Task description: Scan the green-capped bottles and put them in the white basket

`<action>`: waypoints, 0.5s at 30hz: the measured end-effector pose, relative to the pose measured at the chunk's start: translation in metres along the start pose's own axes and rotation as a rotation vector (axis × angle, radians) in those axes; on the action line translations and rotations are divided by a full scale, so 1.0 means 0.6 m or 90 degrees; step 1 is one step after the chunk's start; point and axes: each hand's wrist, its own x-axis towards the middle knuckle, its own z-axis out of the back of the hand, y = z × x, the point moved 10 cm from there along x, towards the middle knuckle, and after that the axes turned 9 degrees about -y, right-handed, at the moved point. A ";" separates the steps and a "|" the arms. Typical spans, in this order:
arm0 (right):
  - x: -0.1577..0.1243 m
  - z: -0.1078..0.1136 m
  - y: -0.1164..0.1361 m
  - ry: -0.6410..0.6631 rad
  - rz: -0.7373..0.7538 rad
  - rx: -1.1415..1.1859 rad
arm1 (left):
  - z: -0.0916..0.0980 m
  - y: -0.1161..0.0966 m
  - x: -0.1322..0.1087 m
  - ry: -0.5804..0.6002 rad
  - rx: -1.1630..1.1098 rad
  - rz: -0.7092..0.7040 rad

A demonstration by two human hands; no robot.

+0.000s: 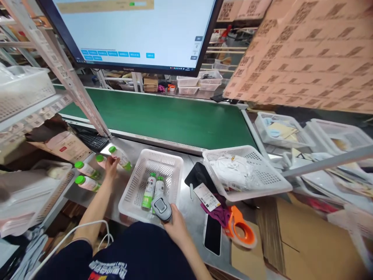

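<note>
My left hand (111,168) is at a row of white bottles with green caps, at the left of the metal table. Its fingers are closed on the farthest bottle (120,158), near the label. Beside the hand stands a second bottle (100,159), partly covered by it. Two more, a bottle (86,169) and a bottle (87,182), are closer to me. My right hand (174,222) grips a grey handheld scanner (162,209) over the near edge of a white basket (125,198). Inside that basket lie two similar bottles (149,190), one partly hidden by the scanner.
A green conveyor belt (175,116) runs behind the table, below a monitor (131,31). To the right are a tilted white basket (271,182) with plastic-wrapped goods, a phone (212,234), an orange tape dispenser (239,229) and cardboard. A keyboard (91,140) sits at left.
</note>
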 end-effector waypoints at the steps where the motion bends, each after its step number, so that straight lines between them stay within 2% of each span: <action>1: 0.006 -0.002 0.006 0.004 0.006 0.018 | 0.006 -0.007 -0.004 -0.009 -0.046 0.012; 5: 0.042 -0.032 0.044 0.036 0.036 0.063 | -0.002 -0.028 -0.030 -0.009 -0.157 0.051; 10: 0.081 -0.075 0.079 0.079 0.040 0.079 | -0.046 -0.004 -0.116 0.106 -0.161 0.131; 13: 0.071 -0.063 0.071 0.083 0.039 0.049 | -0.060 0.021 -0.170 0.157 -0.155 0.155; 15: 0.044 -0.044 0.050 0.085 0.038 0.046 | -0.062 0.037 -0.197 0.176 -0.078 0.129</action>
